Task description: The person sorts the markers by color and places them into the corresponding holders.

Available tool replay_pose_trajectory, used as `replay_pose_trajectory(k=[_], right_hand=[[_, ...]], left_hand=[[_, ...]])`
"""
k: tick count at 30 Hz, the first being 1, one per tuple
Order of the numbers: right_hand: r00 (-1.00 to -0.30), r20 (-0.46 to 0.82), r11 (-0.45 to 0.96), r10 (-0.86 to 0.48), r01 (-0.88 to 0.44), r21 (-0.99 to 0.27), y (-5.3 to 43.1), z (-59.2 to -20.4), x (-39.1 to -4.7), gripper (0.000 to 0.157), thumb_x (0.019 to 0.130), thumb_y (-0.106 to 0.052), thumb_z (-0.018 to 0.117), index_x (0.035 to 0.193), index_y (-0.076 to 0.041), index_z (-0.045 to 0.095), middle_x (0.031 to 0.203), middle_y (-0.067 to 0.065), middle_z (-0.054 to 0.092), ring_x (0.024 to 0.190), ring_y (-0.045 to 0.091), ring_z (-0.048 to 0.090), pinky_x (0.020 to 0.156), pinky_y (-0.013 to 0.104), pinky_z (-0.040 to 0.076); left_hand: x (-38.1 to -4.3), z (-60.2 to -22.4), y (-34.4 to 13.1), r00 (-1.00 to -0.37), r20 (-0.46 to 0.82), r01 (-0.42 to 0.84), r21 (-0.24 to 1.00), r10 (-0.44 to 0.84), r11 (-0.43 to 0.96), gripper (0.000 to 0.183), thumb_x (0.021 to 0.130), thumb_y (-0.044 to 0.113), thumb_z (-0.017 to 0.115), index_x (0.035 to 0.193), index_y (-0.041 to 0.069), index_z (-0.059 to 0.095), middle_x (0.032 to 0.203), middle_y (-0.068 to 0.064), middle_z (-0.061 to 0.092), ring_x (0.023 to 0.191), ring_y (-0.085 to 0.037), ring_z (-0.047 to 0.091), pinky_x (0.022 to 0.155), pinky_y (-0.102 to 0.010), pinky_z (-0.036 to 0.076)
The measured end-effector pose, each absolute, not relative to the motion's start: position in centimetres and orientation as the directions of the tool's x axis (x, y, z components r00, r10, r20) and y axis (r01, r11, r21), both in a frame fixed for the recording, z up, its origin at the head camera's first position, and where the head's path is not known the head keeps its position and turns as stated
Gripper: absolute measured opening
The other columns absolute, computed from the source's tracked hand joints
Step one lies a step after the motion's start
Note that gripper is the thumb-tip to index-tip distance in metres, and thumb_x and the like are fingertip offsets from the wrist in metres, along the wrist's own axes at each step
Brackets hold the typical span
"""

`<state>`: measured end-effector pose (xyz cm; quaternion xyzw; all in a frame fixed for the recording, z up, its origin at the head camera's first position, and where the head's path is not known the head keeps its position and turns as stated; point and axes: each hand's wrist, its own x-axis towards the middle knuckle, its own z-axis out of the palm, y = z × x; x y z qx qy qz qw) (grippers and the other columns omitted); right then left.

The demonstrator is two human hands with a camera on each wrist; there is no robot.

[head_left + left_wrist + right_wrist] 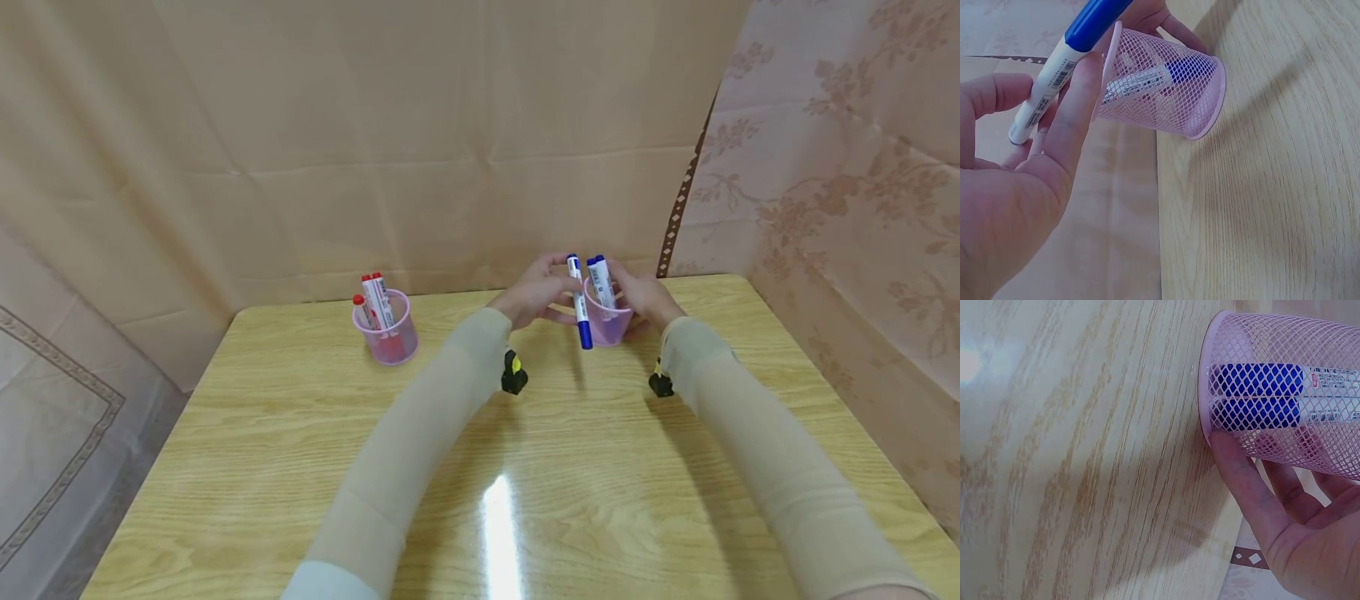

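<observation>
My left hand (534, 293) pinches a white marker (578, 298) with a blue cap between thumb and fingers. The cap end points down, just left of the pink mesh pen cup (609, 329). My right hand (649, 302) grips that cup from its right side; in the right wrist view the thumb (1244, 484) lies low by the base rim and other fingers show behind the mesh. Two blue markers (602, 282) stand inside, blue caps (1260, 412) at the bottom. In the left wrist view the held marker (1047, 87) is beside the cup's rim.
A second pink mesh cup (396, 350) with several red markers (378, 302) stands on the left of the wooden table (300, 467). Beige curtain cloth (420, 150) hangs behind the table's back edge, and floral cloth (847, 200) is on the right.
</observation>
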<state>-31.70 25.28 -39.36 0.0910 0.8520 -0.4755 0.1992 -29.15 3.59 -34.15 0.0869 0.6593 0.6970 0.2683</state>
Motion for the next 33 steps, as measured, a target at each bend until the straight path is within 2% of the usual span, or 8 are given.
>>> replay_pose_trajectory(k=[5,11,15,23,29,33], right_hand=[[-0.901,-0.433,0.540,-0.033,0.349,-0.766,25.28,-39.29,-31.71,0.119,0.065,-0.094,0.024,0.143,-0.004,0.036,0.137,0.025,0.044,0.114,0.043,0.051,0.077,0.052,0.054],[-0.906,-0.422,0.541,-0.033,0.338,-0.770,25.30,-39.30,-31.66,0.118,0.067,-0.093,0.024,0.142,-0.003,0.038,0.136,0.026,0.044,0.111,0.043,0.052,0.076,0.052,0.054],[-0.909,-0.415,0.546,-0.034,0.331,-0.770,25.25,-39.33,-31.64,0.118,0.067,-0.093,0.023,0.141,-0.002,0.039,0.135,0.027,0.045,0.110,0.044,0.053,0.075,0.052,0.054],[-0.901,-0.432,0.551,-0.032,0.345,-0.760,25.36,-39.45,-31.79,0.119,0.066,-0.093,0.023,0.142,-0.003,0.037,0.136,0.026,0.044,0.113,0.044,0.051,0.076,0.051,0.055],[-0.907,-0.421,0.525,-0.026,0.346,-0.778,25.29,-39.41,-31.76,0.114,0.071,-0.091,0.024,0.141,-0.002,0.038,0.135,0.026,0.044,0.114,0.043,0.051,0.076,0.052,0.054],[-0.911,-0.411,0.517,-0.031,0.337,-0.787,25.13,-39.35,-31.61,0.116,0.069,-0.091,0.025,0.141,-0.002,0.037,0.136,0.027,0.043,0.116,0.043,0.049,0.077,0.052,0.054]], left_hand=[[-29.31,-34.09,3.73,-0.857,-0.228,-0.264,0.964,0.463,-0.015,0.064,0.092,0.004,0.059,0.146,0.013,0.025,0.115,-0.013,0.054,0.094,-0.031,0.064,0.077,-0.045,0.056],[-29.37,-34.10,3.78,-0.883,-0.198,-0.242,0.969,0.426,-0.052,0.039,0.097,0.014,0.056,0.131,0.015,0.037,0.118,-0.018,0.054,0.092,-0.028,0.064,0.078,-0.045,0.055],[-29.37,-34.11,3.81,-0.894,-0.181,-0.236,0.968,0.411,-0.087,0.034,0.098,0.016,0.053,0.128,0.017,0.037,0.114,-0.014,0.054,0.092,-0.028,0.063,0.077,-0.044,0.056],[-29.48,-34.05,4.03,-0.910,-0.156,-0.230,0.961,0.385,-0.155,0.028,0.100,0.017,0.049,0.126,0.018,0.037,0.114,-0.010,0.052,0.112,-0.037,0.055,0.078,-0.044,0.056],[-29.58,-34.18,4.12,-0.928,-0.121,-0.209,0.952,0.353,-0.222,0.028,0.099,0.021,0.052,0.124,0.019,0.040,0.121,-0.019,0.049,0.098,-0.029,0.060,0.083,-0.047,0.053],[-29.62,-34.15,4.12,-0.939,-0.113,-0.202,0.946,0.326,-0.254,0.031,0.099,0.021,0.053,0.126,0.020,0.040,0.122,-0.020,0.048,0.093,-0.027,0.061,0.081,-0.046,0.054]])
